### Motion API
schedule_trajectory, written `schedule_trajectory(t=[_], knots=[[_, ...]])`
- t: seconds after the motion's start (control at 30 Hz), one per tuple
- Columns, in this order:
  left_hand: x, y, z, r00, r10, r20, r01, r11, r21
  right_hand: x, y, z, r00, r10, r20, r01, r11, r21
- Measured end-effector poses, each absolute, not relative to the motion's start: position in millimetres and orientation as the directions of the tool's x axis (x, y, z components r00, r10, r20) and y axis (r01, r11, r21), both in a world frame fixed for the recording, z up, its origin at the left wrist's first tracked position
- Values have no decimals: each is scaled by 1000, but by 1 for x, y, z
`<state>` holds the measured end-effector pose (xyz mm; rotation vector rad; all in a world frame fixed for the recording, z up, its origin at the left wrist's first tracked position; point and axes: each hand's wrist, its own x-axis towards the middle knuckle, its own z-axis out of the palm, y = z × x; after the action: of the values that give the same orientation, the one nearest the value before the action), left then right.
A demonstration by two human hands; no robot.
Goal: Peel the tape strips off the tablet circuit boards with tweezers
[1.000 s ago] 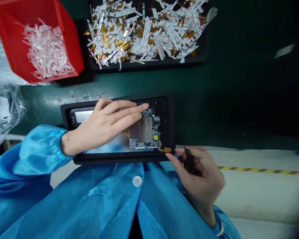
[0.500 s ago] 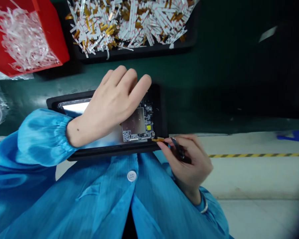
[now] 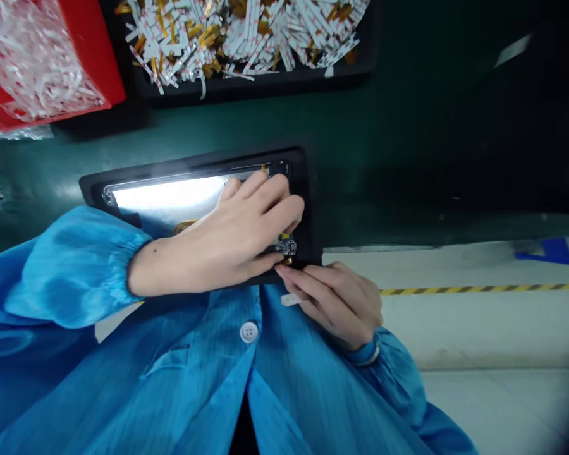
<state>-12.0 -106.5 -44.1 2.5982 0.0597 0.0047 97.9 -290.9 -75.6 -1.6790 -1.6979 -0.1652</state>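
Note:
My left hand (image 3: 237, 234) lies over the right end of a tablet-like device (image 3: 165, 196), seated face down in a black rubber holder (image 3: 189, 158). Its fingers hide most of the circuit board (image 3: 287, 245), and only a small corner shows. An amber flex strip (image 3: 184, 226) peeks out beneath my left wrist. At the holder's lower edge, my right hand (image 3: 332, 303) pinches a small white strip (image 3: 289, 299), its fingertips touching my left hand. The dark tool seen earlier is not visible.
A red plastic bin (image 3: 95, 69) of white film scraps and a black tray (image 3: 256, 91) heaped with white-and-amber strips sit at the top. The holder rests on a dark green bench mat (image 3: 408, 158). Yellow-black floor tape (image 3: 478, 289) and a blue object (image 3: 554, 251) lie right.
The whole view has shifted upward and left. My left hand has moved over the circuit board. My right hand has moved left, and a white strip now shows in its fingers.

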Motion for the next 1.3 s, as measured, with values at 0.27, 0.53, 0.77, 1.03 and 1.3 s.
schedule_trajectory(t=[0.27,0.53,0.77,1.03,1.3], knots=[[-22,-85,-30,996,91,27,45,-707,706,101,-288,-69,89,851,518,917,132,-375],[-32,-84,-35,997,38,74,-18,-770,637,102,-284,-61,71,886,459,915,125,-384],[-34,-84,-37,997,-28,65,-63,-777,627,103,-281,-54,47,917,395,915,119,-386],[-37,-81,-41,991,-119,64,-133,-779,612,107,-274,-47,26,960,279,900,99,-425],[-36,-77,-46,978,-197,65,-196,-771,605,108,-266,-46,62,974,218,895,43,-445]])
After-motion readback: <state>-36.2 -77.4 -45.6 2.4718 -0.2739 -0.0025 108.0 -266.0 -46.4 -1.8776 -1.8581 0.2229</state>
